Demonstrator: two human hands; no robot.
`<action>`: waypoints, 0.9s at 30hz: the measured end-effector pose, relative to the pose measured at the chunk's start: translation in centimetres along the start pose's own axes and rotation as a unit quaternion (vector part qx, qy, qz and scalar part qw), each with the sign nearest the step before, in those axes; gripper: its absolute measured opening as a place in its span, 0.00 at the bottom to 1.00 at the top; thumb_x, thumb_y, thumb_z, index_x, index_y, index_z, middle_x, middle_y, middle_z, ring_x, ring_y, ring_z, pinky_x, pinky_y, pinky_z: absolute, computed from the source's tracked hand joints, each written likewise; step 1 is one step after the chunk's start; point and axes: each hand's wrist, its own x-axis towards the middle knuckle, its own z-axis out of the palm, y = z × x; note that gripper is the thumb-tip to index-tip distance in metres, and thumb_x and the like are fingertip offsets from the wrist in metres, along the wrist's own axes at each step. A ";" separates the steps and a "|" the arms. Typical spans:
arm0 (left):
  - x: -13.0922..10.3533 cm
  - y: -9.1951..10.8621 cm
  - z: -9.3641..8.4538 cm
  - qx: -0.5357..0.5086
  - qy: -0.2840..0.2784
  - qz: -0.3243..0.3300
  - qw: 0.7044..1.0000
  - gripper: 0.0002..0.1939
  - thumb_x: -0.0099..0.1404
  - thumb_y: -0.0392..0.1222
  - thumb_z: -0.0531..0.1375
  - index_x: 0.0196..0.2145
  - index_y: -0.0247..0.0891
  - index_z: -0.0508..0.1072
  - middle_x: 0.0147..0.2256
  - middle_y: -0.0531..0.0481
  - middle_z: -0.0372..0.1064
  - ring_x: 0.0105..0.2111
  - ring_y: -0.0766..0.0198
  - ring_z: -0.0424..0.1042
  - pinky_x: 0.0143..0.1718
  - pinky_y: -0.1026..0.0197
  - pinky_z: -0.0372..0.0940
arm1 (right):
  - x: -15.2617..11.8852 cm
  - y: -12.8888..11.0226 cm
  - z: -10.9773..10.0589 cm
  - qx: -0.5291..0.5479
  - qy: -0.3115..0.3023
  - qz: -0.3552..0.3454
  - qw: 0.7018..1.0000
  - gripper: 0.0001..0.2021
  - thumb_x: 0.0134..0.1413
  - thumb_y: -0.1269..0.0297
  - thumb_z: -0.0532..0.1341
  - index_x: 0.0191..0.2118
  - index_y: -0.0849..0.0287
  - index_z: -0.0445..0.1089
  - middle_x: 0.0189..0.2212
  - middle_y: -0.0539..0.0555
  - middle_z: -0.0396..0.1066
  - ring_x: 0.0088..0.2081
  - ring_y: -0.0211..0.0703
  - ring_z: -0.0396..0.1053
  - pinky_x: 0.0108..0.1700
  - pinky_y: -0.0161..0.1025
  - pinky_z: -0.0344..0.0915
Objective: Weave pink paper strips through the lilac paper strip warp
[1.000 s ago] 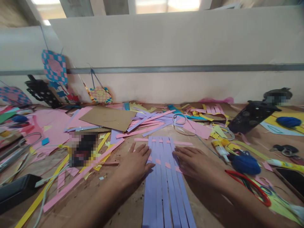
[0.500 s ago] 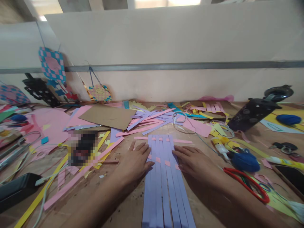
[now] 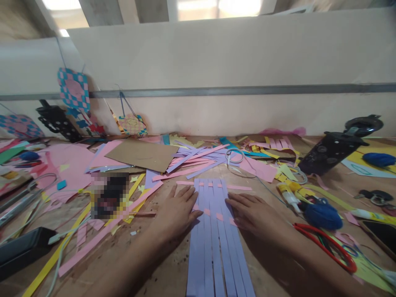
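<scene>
Several long purple paper strips [image 3: 206,243] lie side by side on the table, running toward me. A pink paper strip [image 3: 219,216] is woven over and under them between my hands, and a second pink strip [image 3: 241,187] crosses near their far ends. My left hand [image 3: 179,210] lies flat at the left edge of the strips, its fingers stretched forward and its thumb on the purple paper. At the right edge rests my right hand [image 3: 252,212], also flat, its fingertips touching the strips. The ends of the nearer pink strip are partly hidden by my fingers.
Brown cardboard [image 3: 142,154] and loose paper strips [image 3: 198,159] lie beyond my hands. To the right are red-handled scissors [image 3: 324,247], blue yarn [image 3: 323,214], a glue bottle [image 3: 289,198] and a black tumbler [image 3: 332,152]. A black box-shaped object [image 3: 26,251] and cables are left.
The whole view has shifted slightly, so the scene sits a little lower. Both hands keep their places beside the purple strips.
</scene>
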 end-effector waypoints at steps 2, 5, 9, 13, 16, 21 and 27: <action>0.1 0.0 -0.3 0.003 0.004 -0.007 1.000 0.28 0.81 0.54 0.49 0.68 0.36 0.67 0.69 0.41 0.62 0.71 0.47 0.57 0.71 0.40 0.45 | 0.1 0.0 -0.3 0.012 0.001 0.002 1.000 0.24 0.65 0.60 0.63 0.65 0.54 0.70 0.66 0.61 0.68 0.64 0.63 0.68 0.64 0.62 0.65; 0.2 -0.2 -0.3 0.002 0.006 -0.022 1.000 0.27 0.80 0.54 0.50 0.68 0.37 0.67 0.70 0.41 0.60 0.71 0.46 0.57 0.71 0.39 0.45 | 0.3 -0.4 -1.1 0.016 0.009 0.003 1.000 0.22 0.65 0.61 0.62 0.63 0.55 0.72 0.65 0.61 0.70 0.63 0.62 0.69 0.63 0.60 0.65; 0.5 -0.9 0.3 0.002 0.015 -0.024 1.000 0.27 0.80 0.52 0.50 0.69 0.40 0.66 0.71 0.42 0.59 0.72 0.46 0.55 0.72 0.37 0.44 | 0.2 -1.1 -2.4 0.002 0.019 0.001 1.000 0.21 0.65 0.62 0.63 0.61 0.56 0.73 0.62 0.61 0.73 0.62 0.58 0.70 0.63 0.55 0.66; 0.8 -1.6 0.7 0.018 0.020 -0.028 0.999 0.27 0.78 0.50 0.52 0.69 0.40 0.66 0.71 0.40 0.58 0.71 0.41 0.56 0.70 0.34 0.47 | -0.8 0.1 -3.8 -0.015 0.036 0.025 0.999 0.19 0.65 0.64 0.61 0.60 0.52 0.75 0.63 0.60 0.72 0.62 0.57 0.70 0.63 0.54 0.65; 1.1 -1.9 0.6 0.017 0.020 -0.021 0.999 0.27 0.77 0.50 0.52 0.69 0.41 0.67 0.70 0.40 0.59 0.71 0.40 0.57 0.69 0.33 0.49 | -2.6 2.8 -5.0 -0.030 0.061 0.078 0.995 0.20 0.66 0.65 0.58 0.61 0.53 0.75 0.62 0.60 0.73 0.62 0.57 0.70 0.63 0.55 0.64; 1.0 -2.1 0.0 0.025 0.015 0.003 1.000 0.25 0.76 0.48 0.51 0.66 0.41 0.70 0.70 0.39 0.60 0.71 0.41 0.56 0.67 0.30 0.51 | -5.9 8.9 -6.9 -0.060 0.099 0.206 0.972 0.18 0.65 0.65 0.57 0.54 0.57 0.80 0.53 0.61 0.80 0.55 0.60 0.75 0.58 0.55 0.67; 0.8 -2.4 -0.4 0.020 0.032 0.023 0.999 0.22 0.76 0.48 0.50 0.61 0.46 0.74 0.68 0.40 0.64 0.70 0.40 0.58 0.66 0.27 0.52 | -8.4 13.6 -8.2 -0.056 0.117 0.320 0.939 0.14 0.66 0.62 0.59 0.49 0.57 0.81 0.46 0.60 0.82 0.44 0.52 0.79 0.46 0.46 0.71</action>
